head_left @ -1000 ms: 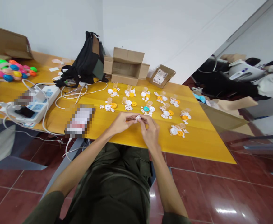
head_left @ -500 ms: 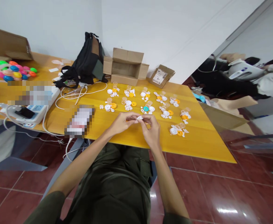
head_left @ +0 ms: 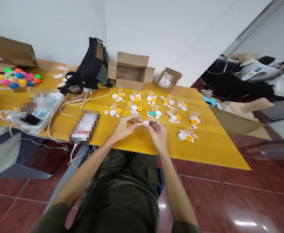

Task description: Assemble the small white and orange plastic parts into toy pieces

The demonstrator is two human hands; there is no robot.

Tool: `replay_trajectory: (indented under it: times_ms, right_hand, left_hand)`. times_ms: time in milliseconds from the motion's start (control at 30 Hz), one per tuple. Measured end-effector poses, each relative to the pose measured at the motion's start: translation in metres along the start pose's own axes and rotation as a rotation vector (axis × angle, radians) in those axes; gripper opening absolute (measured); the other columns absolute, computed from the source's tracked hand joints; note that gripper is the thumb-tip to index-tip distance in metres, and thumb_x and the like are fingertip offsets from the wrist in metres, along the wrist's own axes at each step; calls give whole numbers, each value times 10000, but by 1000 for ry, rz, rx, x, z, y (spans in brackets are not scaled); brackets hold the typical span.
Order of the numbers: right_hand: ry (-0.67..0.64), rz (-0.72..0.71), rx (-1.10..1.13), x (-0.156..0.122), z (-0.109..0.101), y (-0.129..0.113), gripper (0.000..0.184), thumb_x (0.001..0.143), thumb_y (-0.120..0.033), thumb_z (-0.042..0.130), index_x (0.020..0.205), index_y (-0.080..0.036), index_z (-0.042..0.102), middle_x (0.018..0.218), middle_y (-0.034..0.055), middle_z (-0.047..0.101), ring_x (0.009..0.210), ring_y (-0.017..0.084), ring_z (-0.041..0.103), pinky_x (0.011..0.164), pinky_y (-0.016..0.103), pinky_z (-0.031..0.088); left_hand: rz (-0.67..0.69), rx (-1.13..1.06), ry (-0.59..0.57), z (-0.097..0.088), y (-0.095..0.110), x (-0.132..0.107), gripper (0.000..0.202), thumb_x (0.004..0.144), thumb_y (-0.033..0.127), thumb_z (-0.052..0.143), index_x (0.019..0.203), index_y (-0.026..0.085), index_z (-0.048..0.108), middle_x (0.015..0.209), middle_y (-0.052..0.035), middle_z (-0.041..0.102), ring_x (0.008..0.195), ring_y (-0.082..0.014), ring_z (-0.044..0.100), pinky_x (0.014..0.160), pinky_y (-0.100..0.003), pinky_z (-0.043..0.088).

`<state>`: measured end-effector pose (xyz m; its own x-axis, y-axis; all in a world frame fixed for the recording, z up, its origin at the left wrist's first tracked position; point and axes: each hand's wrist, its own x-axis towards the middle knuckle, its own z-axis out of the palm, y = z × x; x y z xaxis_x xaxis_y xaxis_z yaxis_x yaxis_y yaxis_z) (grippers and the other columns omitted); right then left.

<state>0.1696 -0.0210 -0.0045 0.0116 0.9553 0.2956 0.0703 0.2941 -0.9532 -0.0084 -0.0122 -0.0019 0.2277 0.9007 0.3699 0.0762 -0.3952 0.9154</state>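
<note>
Over the near part of the yellow table, my left hand [head_left: 124,128] and my right hand [head_left: 158,132] meet at a small white plastic piece [head_left: 146,122] with holes in it. My right thumb and fingers pinch it. The left thumb and fingertips close on its left end, with the other left fingers arched above. Just beyond lie a teal disc [head_left: 152,113] and a white round cap [head_left: 158,113]. An orange bit [head_left: 132,132] shows partly beneath my left hand.
Several groups of clear cups, caps and white pieces [head_left: 181,136] cover the table. Behind stand an open carton [head_left: 129,82], a smaller box [head_left: 166,80] and a black backpack [head_left: 93,64]. A phone [head_left: 85,127], power strip [head_left: 45,113] and cables lie left.
My left fingers have loosened and spread a little around the white piece, which stays between my hands. The view has shifted slightly, and part of a person's arm now shows at the far left.
</note>
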Motion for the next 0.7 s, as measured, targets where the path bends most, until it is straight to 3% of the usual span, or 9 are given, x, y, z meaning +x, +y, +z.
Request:
replay_trajectory:
  times_ms: [133,300,533,700]
  right_hand:
    - [-24,42,-2,2,-1,2,234,772,-447,779,834,-250,666,795,6,725,775,198,694,749,349,585]
    - [-75,67,-5,3,0,-1,233,735,-439,799,817,-246,696,787,13,756,764,210,725,749,360,605]
    - [-222,18,-77,4,6,-6,212,768,-444,784,803,-239,744,821,37,786,754,221,741,725,359,617]
    - [-290,-36,-143,6,6,-7,184,801,-428,771,804,-244,771,817,41,788,738,224,737,707,364,624]
  left_hand:
    - [13,194,69,-18,3,-13,268,897,325,695,1144,223,706,1184,-86,748,1107,-227,684,921,-365,555]
    - [-81,349,-39,-27,1,-29,406,808,287,791,1190,228,668,1224,-86,696,1114,-243,655,949,-397,541]
    - [-111,379,-90,-23,0,-26,223,770,258,808,953,207,691,1000,-48,714,1003,-240,652,966,-418,519]
    - [-109,366,-99,-21,0,-25,154,785,241,777,911,210,694,932,-34,721,935,-231,650,951,-416,512]
